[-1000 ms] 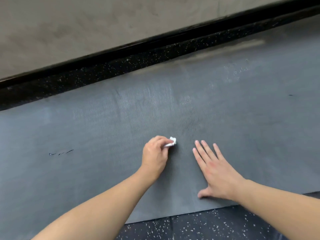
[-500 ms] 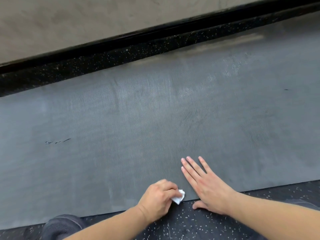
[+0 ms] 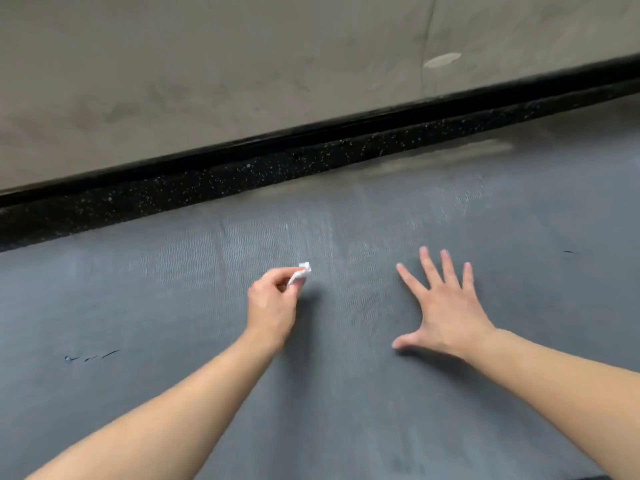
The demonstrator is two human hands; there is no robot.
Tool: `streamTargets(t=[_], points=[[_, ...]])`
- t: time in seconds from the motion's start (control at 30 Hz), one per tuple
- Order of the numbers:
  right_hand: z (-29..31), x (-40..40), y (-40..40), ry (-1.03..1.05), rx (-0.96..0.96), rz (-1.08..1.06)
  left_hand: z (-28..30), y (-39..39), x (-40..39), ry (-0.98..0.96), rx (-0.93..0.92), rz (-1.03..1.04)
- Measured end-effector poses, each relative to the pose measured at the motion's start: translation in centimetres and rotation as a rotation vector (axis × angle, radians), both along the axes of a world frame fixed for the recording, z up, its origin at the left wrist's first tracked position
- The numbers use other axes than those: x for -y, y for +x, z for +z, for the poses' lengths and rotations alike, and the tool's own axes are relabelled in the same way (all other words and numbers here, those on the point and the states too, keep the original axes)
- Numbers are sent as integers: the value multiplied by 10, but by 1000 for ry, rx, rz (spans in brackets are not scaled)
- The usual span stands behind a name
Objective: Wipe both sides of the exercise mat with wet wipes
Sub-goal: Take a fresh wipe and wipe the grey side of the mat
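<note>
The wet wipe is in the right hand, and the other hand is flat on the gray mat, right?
Not quite. The head view shows the left hand pinching the wet wipe, not the right. It is the right hand that lies flat with fingers spread on the gray mat.

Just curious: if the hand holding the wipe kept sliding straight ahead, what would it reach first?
Only more mat. Past the mat's far edge, the left hand with its wipe would probably reach the speckled black floor strip, then the wall.
</note>
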State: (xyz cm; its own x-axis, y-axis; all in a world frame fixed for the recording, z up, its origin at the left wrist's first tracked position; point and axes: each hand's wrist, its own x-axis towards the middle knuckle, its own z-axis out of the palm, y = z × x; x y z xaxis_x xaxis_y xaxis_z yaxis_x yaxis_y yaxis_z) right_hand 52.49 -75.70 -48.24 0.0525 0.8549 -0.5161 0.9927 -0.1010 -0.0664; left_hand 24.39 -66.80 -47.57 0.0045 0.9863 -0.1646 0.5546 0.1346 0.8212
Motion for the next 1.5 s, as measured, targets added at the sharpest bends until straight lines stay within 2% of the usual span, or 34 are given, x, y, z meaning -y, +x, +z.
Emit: streamTargets(t=[0.07,0.2,0.3,0.4,0.47,0.53,0.67,0.73,0.83,0.9,1.0,1.07,1.13,1.2,1.27,1.37,1.5], points=[[2,-23,11,-112,4,-104,3,16,-73,-4,-36,52],[-2,-31,10,-149,14,-118,-8,45,-171,-12,-146,95],[-4,-32,10,-154,36,-106,-22,69,-202,-81,-139,154],[-3,-33,9,-145,31,-94,-37,82,-200,-4,-327,146],[-2,-33,9,-143,22,-84,-45,81,-182,145,-435,-19],[-1,-34,10,-145,21,-83,-51,77,-147,267,-417,-247],[2,-33,10,-138,8,-83,-54,48,-28,379,-373,-565],[1,-32,10,-139,2,-81,-54,32,29,371,-324,-682],[0,-30,10,-144,-21,-96,-56,26,57,318,-322,-669],[0,-19,11,-107,-42,-73,-53,34,47,269,-308,-547],[-7,28,18,5,-98,125,-45,41,34,209,-280,-279],[-14,74,21,61,-113,289,-47,43,42,197,-330,-240],[-21,110,11,66,-114,357,-50,43,64,192,-401,-295],[-22,125,-13,67,-115,283,-50,40,95,215,-422,-421],[-21,135,-39,70,-151,226,-46,28,131,249,-373,-615],[-25,161,-64,10,-166,375,-44,-3,192,237,-269,-882],[-27,183,-67,-5,-155,391,-46,-32,243,226,-203,-1034]])
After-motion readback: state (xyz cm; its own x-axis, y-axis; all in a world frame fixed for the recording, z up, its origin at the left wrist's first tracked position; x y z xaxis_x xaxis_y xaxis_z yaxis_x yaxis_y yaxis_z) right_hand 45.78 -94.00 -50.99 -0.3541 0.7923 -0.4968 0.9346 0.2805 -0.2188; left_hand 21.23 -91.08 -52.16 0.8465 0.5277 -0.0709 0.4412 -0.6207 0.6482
